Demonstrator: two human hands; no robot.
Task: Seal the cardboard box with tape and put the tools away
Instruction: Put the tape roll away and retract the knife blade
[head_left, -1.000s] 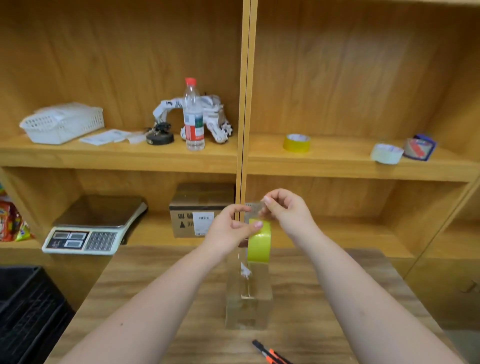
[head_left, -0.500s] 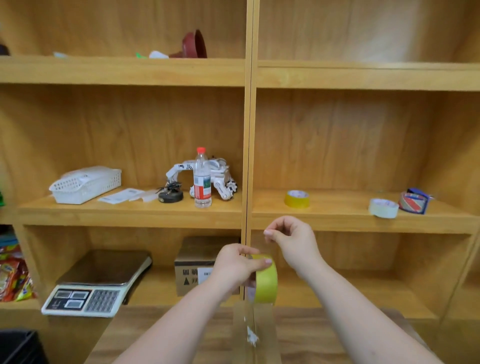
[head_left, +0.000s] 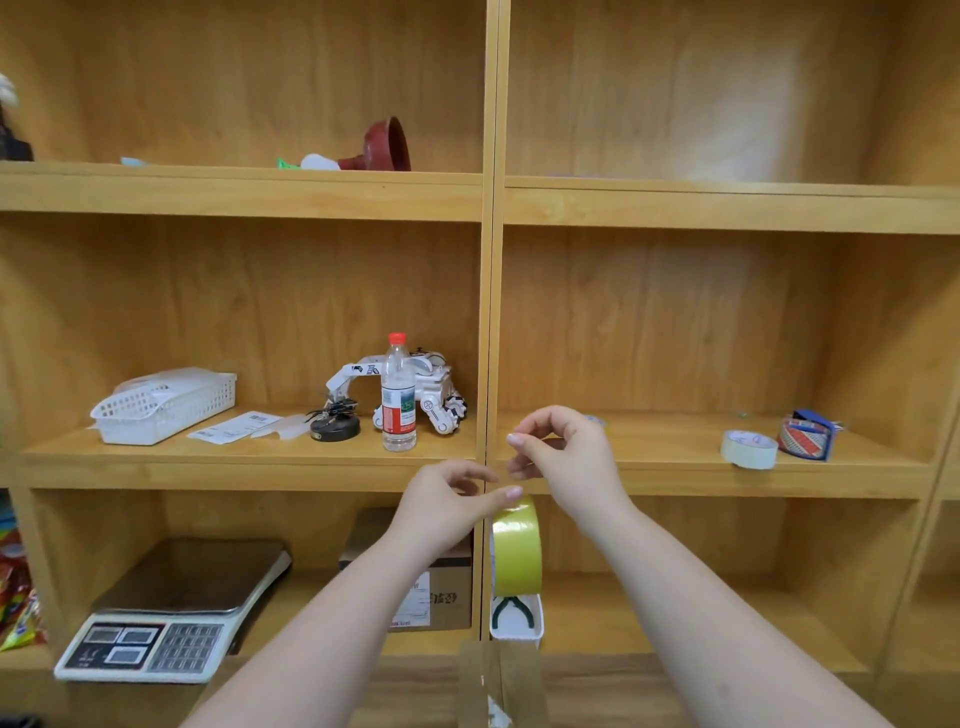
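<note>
**Tape roll raised before the shelves**

Wooden shelves (head_left: 249, 457) filled the view, with only a strip of table and the top of the box (head_left: 501, 686) showing at the bottom edge. The left hand (head_left: 447, 509) held the yellow tape roll (head_left: 517, 548) up in front of the lower shelf; its fingers were curled at the roll's top edge, and the roll stood on edge, hanging just below and right of them. The right hand (head_left: 566, 457) sat just above and right of the roll, thumb and forefinger pinched together. Whether they gripped a clear tape end could not be told; no strip showed plainly. The box lay straight below the roll, nearer the left hand, so the coming pull would likely run downward toward it. Most of the box was cut off by the frame. Behind the roll, a white tray with pliers (head_left: 511, 610) was partly hidden.
</note>
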